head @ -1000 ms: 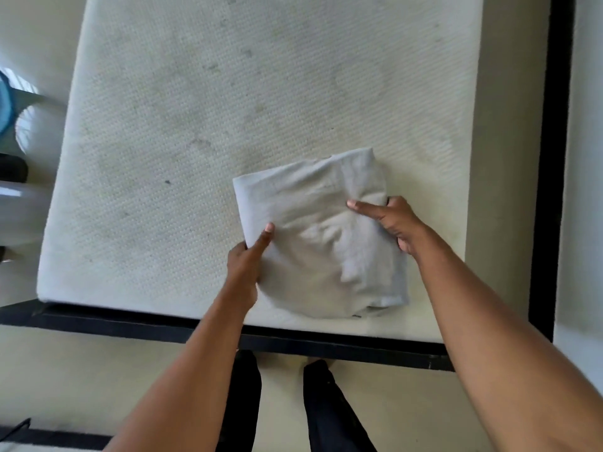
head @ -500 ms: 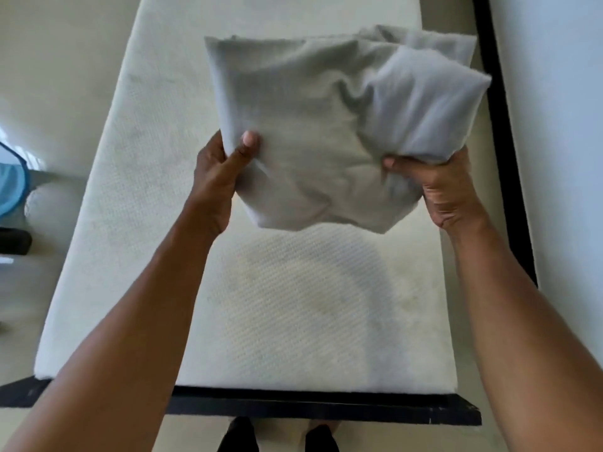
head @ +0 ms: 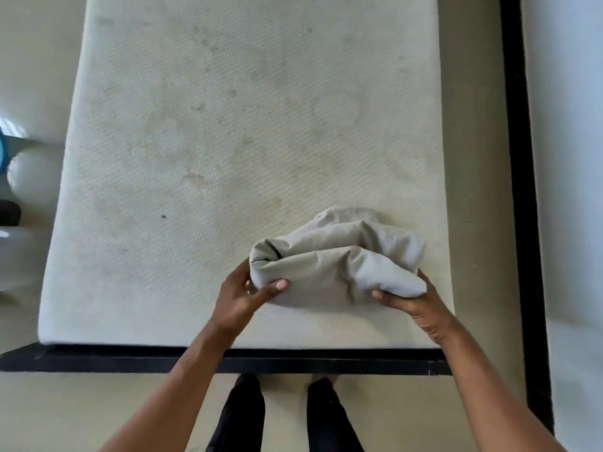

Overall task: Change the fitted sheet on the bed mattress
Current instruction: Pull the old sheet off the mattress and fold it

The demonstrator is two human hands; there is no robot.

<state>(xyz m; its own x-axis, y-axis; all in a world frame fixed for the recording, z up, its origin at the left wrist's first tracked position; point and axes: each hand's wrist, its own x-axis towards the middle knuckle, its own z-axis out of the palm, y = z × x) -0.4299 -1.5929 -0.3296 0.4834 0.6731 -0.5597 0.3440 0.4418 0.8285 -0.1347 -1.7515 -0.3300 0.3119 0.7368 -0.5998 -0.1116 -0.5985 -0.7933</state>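
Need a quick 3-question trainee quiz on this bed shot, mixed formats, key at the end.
1. True or false: the grey sheet lies spread flat across the mattress.
2. Which grips the grey sheet? A) left hand only B) right hand only C) both hands
3. Near which corner of the mattress does the bundle rest?
Key: 1 false, it is bunched up. 2 C. 3 The near right corner, close to the black frame.

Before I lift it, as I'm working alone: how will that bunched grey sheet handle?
Probably floppy: the bunched grey fabric sheet creases between the left hand and right hand. Likely light, as fingers alone grip it. Unlikely to roll on the textured white mattress.
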